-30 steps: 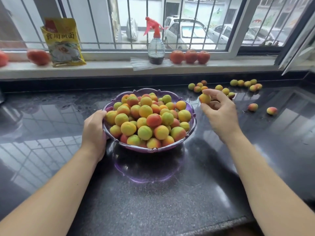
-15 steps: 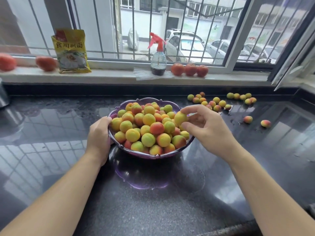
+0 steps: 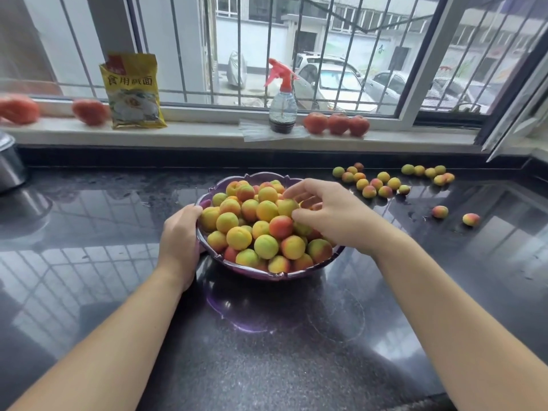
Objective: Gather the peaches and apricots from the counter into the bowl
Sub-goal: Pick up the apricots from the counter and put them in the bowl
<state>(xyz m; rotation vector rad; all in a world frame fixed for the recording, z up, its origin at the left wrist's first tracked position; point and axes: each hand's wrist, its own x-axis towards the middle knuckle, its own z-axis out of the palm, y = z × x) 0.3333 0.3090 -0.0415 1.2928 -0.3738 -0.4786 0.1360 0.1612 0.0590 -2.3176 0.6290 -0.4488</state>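
The dark polished surface (image 3: 89,232) runs under a barred window (image 3: 267,54). My left hand (image 3: 181,232) grips the rim of the purple bowl (image 3: 252,272) heaped with fruit; my right hand (image 3: 332,215) rests on the heap, fingers loosely spread. Loose apricots (image 3: 376,183) lie further right.

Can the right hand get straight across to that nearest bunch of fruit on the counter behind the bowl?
Probably yes. The right hand is over the bowl, and the counter between it and the nearest cluster looks bare, with nothing standing in the path.
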